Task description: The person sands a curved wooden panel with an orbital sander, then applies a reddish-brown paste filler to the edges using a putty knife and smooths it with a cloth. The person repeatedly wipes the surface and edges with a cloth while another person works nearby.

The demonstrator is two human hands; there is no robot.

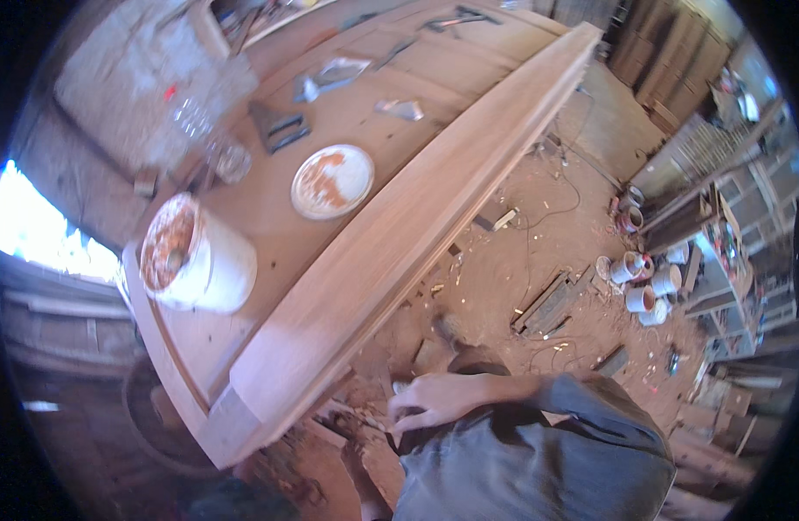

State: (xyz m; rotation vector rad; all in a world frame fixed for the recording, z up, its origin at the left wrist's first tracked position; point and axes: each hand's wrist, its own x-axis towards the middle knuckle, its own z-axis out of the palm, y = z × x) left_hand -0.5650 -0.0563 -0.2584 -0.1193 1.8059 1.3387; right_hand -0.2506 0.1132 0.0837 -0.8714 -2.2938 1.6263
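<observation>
In front of me a long, pale wooden board [399, 234] with a moulded edge runs diagonally along the side of a large wooden panel [269, 252]. My right hand [430, 404] is held close to my body, off the board, with its fingers curled. A small pale-grey bit shows at its fingertips, too little to name. Lower down, my left hand [353, 456] hangs below the board's near edge; its fingers are too small and dark to read. On the panel stand a white bucket [221, 269] of orange-brown paste and a round white lid [352, 178] smeared with that paste.
A clear plastic bottle [230, 161], a dark-handled tool [280, 128] and crumpled sheets [339, 74] lie farther up the panel. On the dusty floor at right are wood offcuts [547, 304], a cable, and several paint buckets [640, 300] beside a shelf [721, 260].
</observation>
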